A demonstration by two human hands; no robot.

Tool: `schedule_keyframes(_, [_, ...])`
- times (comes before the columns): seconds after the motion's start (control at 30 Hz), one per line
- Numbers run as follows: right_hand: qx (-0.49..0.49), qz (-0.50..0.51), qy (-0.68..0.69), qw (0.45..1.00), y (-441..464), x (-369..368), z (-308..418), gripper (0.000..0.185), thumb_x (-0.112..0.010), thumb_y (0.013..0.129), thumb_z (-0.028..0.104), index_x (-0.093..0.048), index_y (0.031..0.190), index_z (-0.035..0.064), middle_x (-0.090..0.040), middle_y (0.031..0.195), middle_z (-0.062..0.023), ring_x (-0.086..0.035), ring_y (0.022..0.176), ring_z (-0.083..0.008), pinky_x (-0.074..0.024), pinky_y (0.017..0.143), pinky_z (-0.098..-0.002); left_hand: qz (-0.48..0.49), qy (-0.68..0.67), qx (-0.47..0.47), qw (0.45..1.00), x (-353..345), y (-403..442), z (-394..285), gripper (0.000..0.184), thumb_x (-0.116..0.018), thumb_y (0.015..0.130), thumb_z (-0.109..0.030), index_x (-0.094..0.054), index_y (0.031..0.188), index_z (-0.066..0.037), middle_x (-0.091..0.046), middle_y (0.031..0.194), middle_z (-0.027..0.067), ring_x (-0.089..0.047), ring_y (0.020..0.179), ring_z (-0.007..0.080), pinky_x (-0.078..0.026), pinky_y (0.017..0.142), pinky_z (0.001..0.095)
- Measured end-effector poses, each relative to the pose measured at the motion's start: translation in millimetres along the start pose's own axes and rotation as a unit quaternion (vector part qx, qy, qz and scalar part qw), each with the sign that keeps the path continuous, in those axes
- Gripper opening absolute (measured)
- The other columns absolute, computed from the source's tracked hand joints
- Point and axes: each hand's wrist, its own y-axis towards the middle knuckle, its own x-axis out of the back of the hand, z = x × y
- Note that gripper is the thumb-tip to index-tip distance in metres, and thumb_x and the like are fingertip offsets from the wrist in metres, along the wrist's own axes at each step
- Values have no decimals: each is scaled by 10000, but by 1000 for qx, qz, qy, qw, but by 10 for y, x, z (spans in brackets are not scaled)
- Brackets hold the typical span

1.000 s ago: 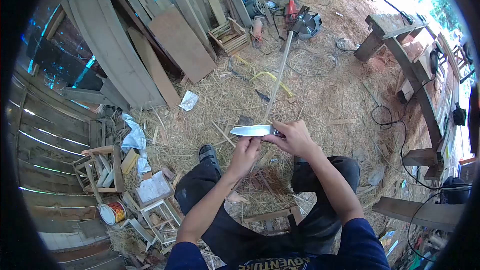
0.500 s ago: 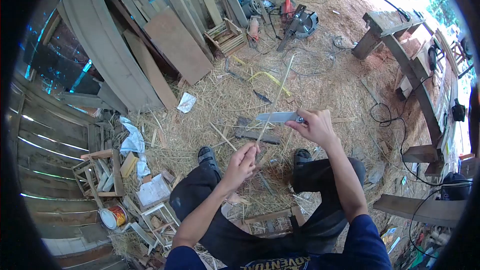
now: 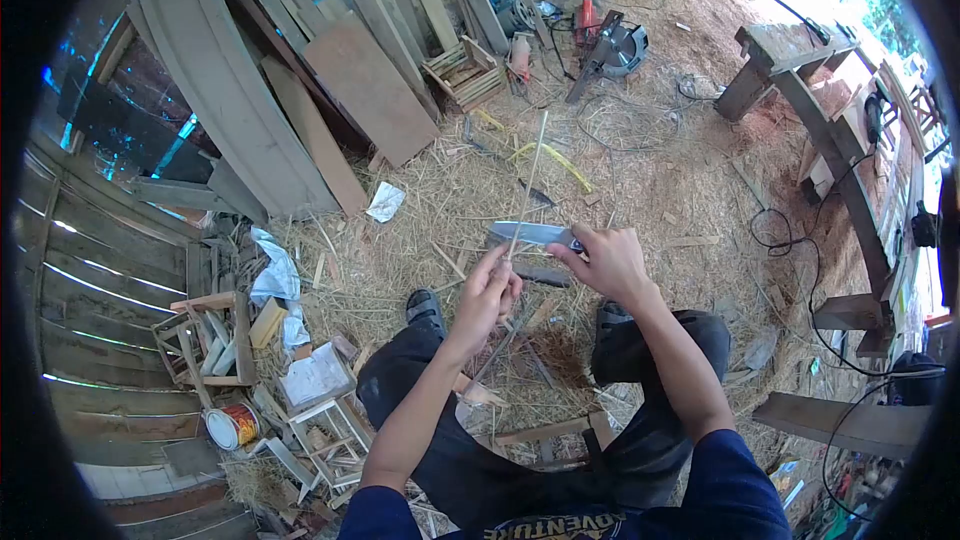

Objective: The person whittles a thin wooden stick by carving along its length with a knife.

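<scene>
My left hand [image 3: 487,298] is closed round the lower part of a thin pale wooden strip [image 3: 532,172], which points up and away from me. My right hand [image 3: 610,262] grips the handle of a knife [image 3: 540,233]. The knife's broad blade points left and lies across the strip, just above my left fingers. Most of the handle is hidden inside my right hand. Below both hands, a dark wood block [image 3: 545,277] rests on the ground between my feet.
Straw and shavings cover the ground. A circular saw [image 3: 622,48] lies ahead, near a small wooden crate [image 3: 465,75]. Boards [image 3: 370,90] lean at the left. A heavy wooden bench [image 3: 835,145] and a black cable [image 3: 815,285] are on the right; a paint can [image 3: 232,427] stands lower left.
My left hand has moved slightly up, and the strip now stands more upright. The knife has shifted a little left with my right hand. The camera view has shifted slightly.
</scene>
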Motion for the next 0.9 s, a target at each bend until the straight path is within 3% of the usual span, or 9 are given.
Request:
schedule_keyframes(0.33, [-10,57,84,995,-35,-126,-76,534,-577,951,571,-630,819,56,-593,545,-150,-636,552,-391,-492,529,-474,4,4,0,1000,63,5,103,458,-447,1094,-237,-380,1536,-139,-330,703,-67,-266,456,23,-224,412,212])
schedule_keyframes(0.43, [-7,31,54,998,-35,-192,-52,528,-581,949,572,-626,820,62,-594,544,-143,-638,541,-375,-489,515,-466,4,-2,1,1000,95,12,94,493,-464,1091,-263,-364,1555,-131,-341,698,-62,-310,498,25,-270,425,214])
schedule_keyframes(0.53, [18,-11,29,999,-55,-121,-26,492,-629,933,538,-582,801,67,-567,512,-105,-609,486,-337,-459,490,-439,20,-20,-11,1000,80,-37,83,461,-453,1092,-244,-387,1535,-134,-337,697,-67,-278,460,24,-240,408,211])
schedule_keyframes(0.63, [57,8,19,998,-72,20,1,477,-635,929,534,-559,802,80,-556,501,-104,-605,480,-332,-446,477,-437,45,-6,49,998,65,-66,89,467,-462,1090,-249,-385,1538,-138,-331,688,-68,-283,465,25,-235,409,210])
schedule_keyframes(0.73, [50,28,6,998,-95,-28,22,516,-584,945,574,-578,782,85,-577,513,-106,-617,481,-323,-460,474,-430,34,-11,19,999,-16,-96,165,466,-474,1086,-259,-390,1527,-133,-328,683,-69,-286,472,24,-231,410,209])
schedule_keyframes(0.9, [115,-17,4,993,-61,-51,-65,512,-619,922,573,-562,758,91,-596,548,-81,-616,485,-300,-452,473,-409,49,-24,55,997,-42,-139,141,458,-472,1087,-266,-411,1520,-129,-314,686,-76,-278,482,17,-225,416,201])
